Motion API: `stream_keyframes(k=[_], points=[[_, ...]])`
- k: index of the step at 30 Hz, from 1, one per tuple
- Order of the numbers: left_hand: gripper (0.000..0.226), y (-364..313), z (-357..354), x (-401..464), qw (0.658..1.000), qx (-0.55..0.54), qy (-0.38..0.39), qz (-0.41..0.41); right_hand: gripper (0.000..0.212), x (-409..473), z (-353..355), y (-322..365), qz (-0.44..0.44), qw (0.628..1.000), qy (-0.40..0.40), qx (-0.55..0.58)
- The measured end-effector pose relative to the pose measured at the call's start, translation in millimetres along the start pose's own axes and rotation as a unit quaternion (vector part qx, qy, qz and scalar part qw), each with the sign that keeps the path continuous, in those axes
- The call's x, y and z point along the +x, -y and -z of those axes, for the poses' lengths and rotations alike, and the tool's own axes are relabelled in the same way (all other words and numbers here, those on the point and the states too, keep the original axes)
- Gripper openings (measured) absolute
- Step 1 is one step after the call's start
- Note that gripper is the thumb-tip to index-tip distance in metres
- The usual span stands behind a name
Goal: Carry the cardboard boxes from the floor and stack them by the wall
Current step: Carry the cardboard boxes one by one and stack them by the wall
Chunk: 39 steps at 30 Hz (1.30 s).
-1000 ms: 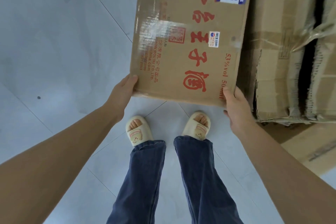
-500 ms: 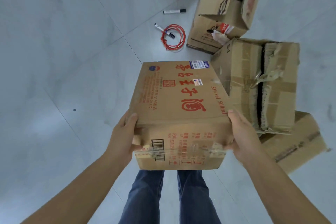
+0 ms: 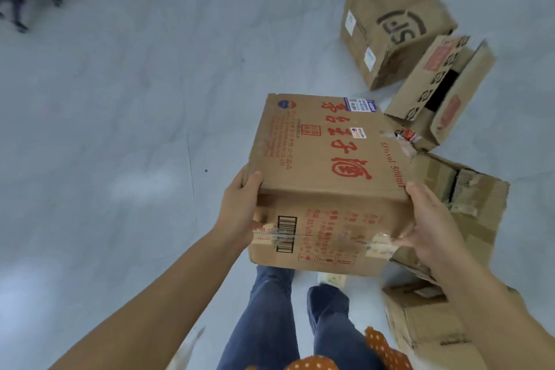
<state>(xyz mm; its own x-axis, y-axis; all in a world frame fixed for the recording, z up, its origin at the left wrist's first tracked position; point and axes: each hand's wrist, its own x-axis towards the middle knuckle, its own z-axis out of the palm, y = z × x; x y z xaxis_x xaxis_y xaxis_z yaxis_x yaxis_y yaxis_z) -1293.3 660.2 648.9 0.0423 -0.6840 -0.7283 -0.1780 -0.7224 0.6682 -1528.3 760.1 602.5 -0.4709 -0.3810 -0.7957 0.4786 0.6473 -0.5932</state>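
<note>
Cardboard box (image 3: pixel 324 165) edges gripped, both hands (image 3: pixel 237 213)

Brown carried box (image 3: pixel 327 171), centre of frame: red characters on top, red small print on the near side, a black barcode at its lower left, a blue-and-white label at the far right corner, a blue-and-red round logo at the far left corner. Pale grey-white floor (image 3: pixel 120 129), thin dark tile joints. Upper right: brown box with black circular logo (image 3: pixel 396 24), white stickers on its side. Just below: brown open-flapped box (image 3: pixel 441 90), red patches and dark square marks. Lower centre: dark blue jeans (image 3: pixel 270 315). Bottom edge: orange cloth (image 3: pixel 381 345) with white dots.
</note>
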Motion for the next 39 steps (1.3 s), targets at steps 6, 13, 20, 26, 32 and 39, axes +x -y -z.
stream_keyframes(k=[6, 13, 20, 26, 32, 39], points=[[0.023, 14.0, 2.2, -67.5, 0.995, -0.085, -0.053, -0.019, 0.014, -36.0, 23.4, 23.7, 0.076, 0.994, 0.06, -0.054], [0.024, 40.4, 21.9, -126.3, 0.982, -0.145, -0.112, -0.047, 0.015, -69.4, 20.0, 35.5, 0.116, 0.978, 0.108, -0.132], [0.025, 98.6, 92.5, -175.1, 0.943, -0.252, -0.213, -0.041, 0.016, -115.0, -50.5, 11.6, 0.163, 0.936, 0.223, -0.217], [0.024, 168.3, 158.1, -237.0, 0.882, -0.347, -0.317, -0.027, 0.014, -179.0, -107.4, -44.3, 0.197, 0.879, 0.313, -0.303], [0.025, 239.9, 220.1, -296.7, 0.845, -0.406, -0.348, -0.022, 0.016, -251.7, -136.8, -124.2, 0.207, 0.843, 0.361, -0.34], [0.024, 327.4, 293.8, -353.0, 0.805, -0.437, -0.402, -0.006, 0.018, -324.5, -173.1, -226.2, 0.195, 0.81, 0.405, -0.376]])
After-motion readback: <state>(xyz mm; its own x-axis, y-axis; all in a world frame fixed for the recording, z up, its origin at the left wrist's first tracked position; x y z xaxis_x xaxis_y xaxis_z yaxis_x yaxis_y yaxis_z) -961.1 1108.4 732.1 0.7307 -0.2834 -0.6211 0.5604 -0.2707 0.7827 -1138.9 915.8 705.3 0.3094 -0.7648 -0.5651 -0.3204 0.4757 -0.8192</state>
